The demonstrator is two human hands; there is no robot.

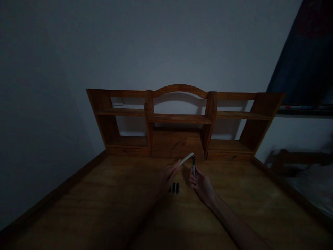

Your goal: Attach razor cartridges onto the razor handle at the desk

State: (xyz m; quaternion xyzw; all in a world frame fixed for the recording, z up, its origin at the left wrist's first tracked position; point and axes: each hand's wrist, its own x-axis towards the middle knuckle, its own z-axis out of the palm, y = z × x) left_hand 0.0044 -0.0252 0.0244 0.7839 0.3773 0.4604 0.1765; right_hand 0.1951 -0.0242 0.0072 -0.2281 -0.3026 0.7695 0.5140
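Note:
My left hand (pixel 168 175) is closed around the lower end of a slim white stick (pixel 185 160), which looks like a candle. The stick slants up to the right. My right hand (pixel 199 182) grips a slim black-and-grey tool (pixel 194 169) held upright; its exact kind is unclear in the dim light. The stick's far end is close to the tool's black top; whether they touch I cannot tell. No flame shows. Beside my left hand, a small item with black strips (pixel 176 188) lies on the table, partly covered by that hand.
Along the back of the wooden table (pixel 125 194) stands a wooden shelf unit (pixel 179 119) against a pale wall (pixel 156 45). Raised edges run down both sides of the tabletop. A dark window-like panel (pixel 307 59) is at the upper right. The room is dim.

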